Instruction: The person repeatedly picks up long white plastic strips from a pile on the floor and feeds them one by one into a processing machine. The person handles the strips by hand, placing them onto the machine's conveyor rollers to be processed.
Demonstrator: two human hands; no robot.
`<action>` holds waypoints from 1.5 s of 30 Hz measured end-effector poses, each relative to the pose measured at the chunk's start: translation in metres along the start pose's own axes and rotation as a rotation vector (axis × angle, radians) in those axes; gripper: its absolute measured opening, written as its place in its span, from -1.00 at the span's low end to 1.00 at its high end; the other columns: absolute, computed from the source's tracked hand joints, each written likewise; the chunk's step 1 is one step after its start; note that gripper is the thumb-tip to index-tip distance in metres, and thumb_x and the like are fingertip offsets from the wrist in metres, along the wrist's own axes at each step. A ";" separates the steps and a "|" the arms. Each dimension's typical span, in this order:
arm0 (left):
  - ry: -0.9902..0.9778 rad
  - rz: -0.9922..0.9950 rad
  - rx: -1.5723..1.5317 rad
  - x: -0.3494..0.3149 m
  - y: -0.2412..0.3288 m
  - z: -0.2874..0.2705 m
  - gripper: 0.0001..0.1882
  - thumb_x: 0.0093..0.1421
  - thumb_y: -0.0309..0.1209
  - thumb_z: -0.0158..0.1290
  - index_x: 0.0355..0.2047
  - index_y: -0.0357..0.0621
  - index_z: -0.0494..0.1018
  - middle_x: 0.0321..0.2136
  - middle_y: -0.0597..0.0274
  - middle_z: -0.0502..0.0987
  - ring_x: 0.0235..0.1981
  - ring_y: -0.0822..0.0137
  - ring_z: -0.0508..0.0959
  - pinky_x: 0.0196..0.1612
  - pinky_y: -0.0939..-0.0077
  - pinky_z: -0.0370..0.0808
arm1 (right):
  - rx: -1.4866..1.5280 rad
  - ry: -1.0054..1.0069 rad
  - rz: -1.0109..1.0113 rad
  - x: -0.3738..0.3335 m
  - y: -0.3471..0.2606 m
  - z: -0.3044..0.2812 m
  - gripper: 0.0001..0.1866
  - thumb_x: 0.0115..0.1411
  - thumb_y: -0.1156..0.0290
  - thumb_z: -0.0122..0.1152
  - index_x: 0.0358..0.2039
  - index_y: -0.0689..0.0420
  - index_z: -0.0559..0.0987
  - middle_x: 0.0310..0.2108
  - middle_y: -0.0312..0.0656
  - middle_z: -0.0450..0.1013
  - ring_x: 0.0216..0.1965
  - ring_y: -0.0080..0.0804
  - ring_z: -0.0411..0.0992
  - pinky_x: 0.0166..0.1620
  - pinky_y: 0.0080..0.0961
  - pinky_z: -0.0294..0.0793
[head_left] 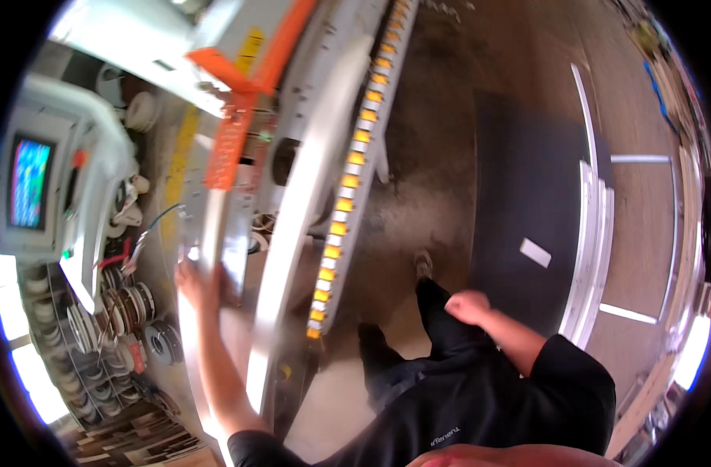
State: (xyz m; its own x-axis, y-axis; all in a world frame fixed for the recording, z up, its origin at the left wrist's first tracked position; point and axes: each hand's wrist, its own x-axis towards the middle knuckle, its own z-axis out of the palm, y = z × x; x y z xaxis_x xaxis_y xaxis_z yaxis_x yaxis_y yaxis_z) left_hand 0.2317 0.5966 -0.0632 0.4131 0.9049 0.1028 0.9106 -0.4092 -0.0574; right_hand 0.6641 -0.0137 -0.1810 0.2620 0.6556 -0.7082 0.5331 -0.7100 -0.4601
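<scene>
the left hand [198, 286] reaches forward beside the machine, at the near end of a narrow pale strip [213, 222] that runs up to an orange guard [231, 148]. blur covers its fingers, so i cannot tell whether this grip is open or closed on the strip, or only lies against it. the right hand [467, 307] is apart from the machine, above the person's dark trouser leg; its grip is loosely closed, with the fingers curled in.

between the 2 hands, a long white beam [313, 171] slants past, also blurred, and just right of it runs a rail of yellow blocks [343, 205] with white gaps. a light grey housing [239, 39] stands above the orange guard. at the far left is a control box with a lit, coloured screen [30, 183]; below it, rolls of banding [130, 307] in white and brown stand on edge.

to the right of the right hand lies a large dark panel [511, 194], with 1 small white piece [536, 252] on it. long white strips [594, 249], at least 2, lie along its right edge.
</scene>
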 end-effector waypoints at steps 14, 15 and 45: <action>-0.015 -0.069 -0.108 -0.002 0.009 -0.002 0.09 0.40 0.52 -0.23 0.67 0.07 -0.05 0.64 -0.10 0.01 0.64 -0.19 0.03 0.60 -0.30 0.06 | -1.172 -0.296 -0.195 0.218 0.279 0.172 -0.67 0.36 0.18 0.26 0.08 -0.19 0.80 0.19 -0.42 0.67 0.34 -0.24 0.50 0.49 -0.04 0.16; -0.029 -0.115 -0.223 -0.009 0.006 0.005 0.04 0.45 0.40 -0.15 0.67 -0.02 -0.05 0.66 -0.09 -0.05 0.66 -0.14 -0.02 0.62 -0.23 -0.01 | -1.128 -0.269 -0.169 0.222 0.293 0.177 -0.68 0.35 0.16 0.29 0.06 -0.22 0.82 0.17 -0.43 0.69 0.31 -0.26 0.53 0.46 -0.07 0.20; 0.097 -0.098 -0.008 -0.008 0.038 -0.053 0.01 0.36 0.30 0.06 0.57 -0.16 0.20 0.49 -0.12 0.32 0.51 -0.10 0.29 0.53 0.07 0.18 | -0.514 0.384 -0.039 0.282 0.179 -0.048 0.08 0.16 0.01 0.60 0.55 0.14 0.24 0.67 -0.03 -0.02 0.63 -0.11 0.09 0.51 -0.19 0.37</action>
State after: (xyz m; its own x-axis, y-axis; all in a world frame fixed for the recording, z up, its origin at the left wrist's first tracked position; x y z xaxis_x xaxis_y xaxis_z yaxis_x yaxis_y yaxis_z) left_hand 0.2635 0.5670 -0.0133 0.3210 0.9250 0.2031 0.9465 -0.3210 -0.0340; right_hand 0.8718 0.0569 -0.4373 0.4533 0.7912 -0.4105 0.8406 -0.5326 -0.0983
